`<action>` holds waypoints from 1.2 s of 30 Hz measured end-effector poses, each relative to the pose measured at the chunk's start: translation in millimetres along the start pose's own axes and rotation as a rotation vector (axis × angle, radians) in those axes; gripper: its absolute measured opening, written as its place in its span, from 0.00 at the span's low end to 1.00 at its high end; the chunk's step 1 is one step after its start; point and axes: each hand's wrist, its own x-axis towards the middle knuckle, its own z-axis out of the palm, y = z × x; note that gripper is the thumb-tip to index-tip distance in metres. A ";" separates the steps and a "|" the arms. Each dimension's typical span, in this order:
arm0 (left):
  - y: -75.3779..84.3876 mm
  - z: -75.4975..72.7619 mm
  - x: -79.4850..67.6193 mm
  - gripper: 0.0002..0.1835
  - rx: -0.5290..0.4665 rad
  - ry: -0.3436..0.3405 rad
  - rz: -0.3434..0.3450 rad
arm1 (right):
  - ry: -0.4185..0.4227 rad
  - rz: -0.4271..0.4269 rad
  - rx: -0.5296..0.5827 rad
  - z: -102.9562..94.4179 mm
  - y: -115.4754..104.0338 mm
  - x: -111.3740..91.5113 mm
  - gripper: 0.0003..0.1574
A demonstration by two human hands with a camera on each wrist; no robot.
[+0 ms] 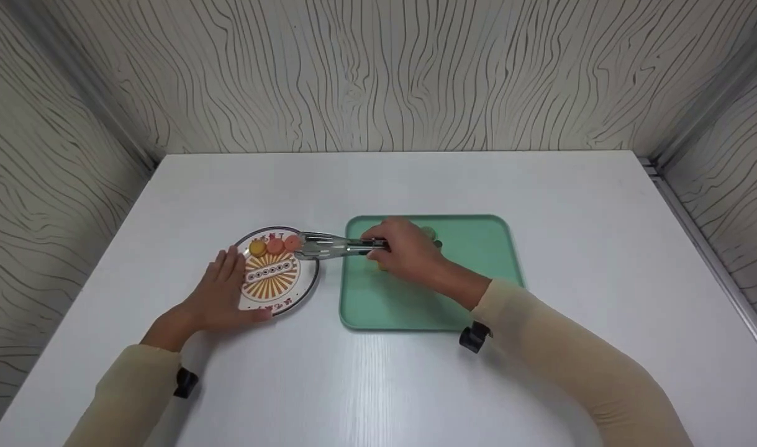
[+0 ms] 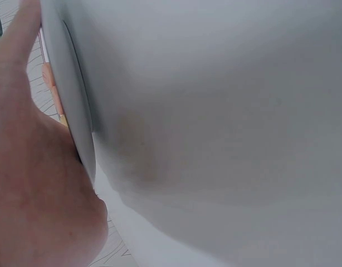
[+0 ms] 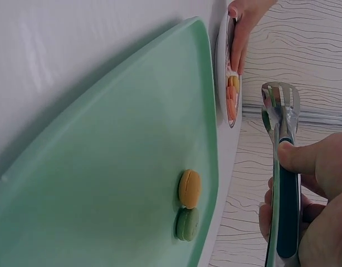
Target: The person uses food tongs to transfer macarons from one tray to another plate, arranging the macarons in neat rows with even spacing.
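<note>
My right hand (image 1: 409,251) grips a pair of metal tongs (image 1: 331,245) with dark handles, above the left part of a green tray (image 1: 403,310). The tong tips point left, over the right rim of a round patterned plate (image 1: 285,292). On the plate a yellow macaron (image 1: 258,248) and two pink macarons (image 1: 275,246) lie in a row. In the right wrist view no macaron shows between the tong tips. My left hand (image 1: 220,295) rests against the plate's left rim, fingers extended and thumb at the near edge.
On the tray, an orange-yellow macaron (image 3: 189,189) lies beside a green macaron (image 3: 187,224). The right hand partly hides the tray's macarons in the head view. The white table (image 1: 366,391) meets patterned panels (image 1: 390,74) at the back and sides.
</note>
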 end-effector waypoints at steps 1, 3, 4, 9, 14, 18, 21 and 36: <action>-0.2 0.2 -0.2 0.71 -0.001 -0.001 0.000 | -0.003 -0.003 0.003 1.3 -1.5 0.7 0.15; -0.3 0.4 -0.3 0.70 -0.003 -0.005 0.001 | -0.010 -0.005 0.005 3.9 -4.7 2.2 0.15; -0.4 0.4 -0.4 0.70 -0.002 -0.005 0.001 | -0.012 -0.006 0.007 5.2 -6.3 2.9 0.15; -0.5 -0.4 -0.8 0.70 0.001 -0.003 0.005 | -0.018 -0.020 0.008 11.8 -13.4 8.3 0.14; -0.7 -1.1 -1.8 0.70 -0.001 -0.003 0.007 | -0.035 -0.020 -0.005 18.3 -19.2 13.7 0.13; -0.6 -0.7 -1.9 0.70 0.005 -0.004 0.008 | -0.037 -0.031 0.006 22.9 -23.3 18.2 0.13; -0.8 0.1 -1.0 0.70 0.007 -0.005 0.005 | -0.035 -0.047 0.004 27.2 -25.2 21.9 0.13; 1.4 -1.5 -1.8 0.70 0.008 -0.005 0.003 | -0.072 -0.004 -0.050 46.5 -38.3 33.4 0.13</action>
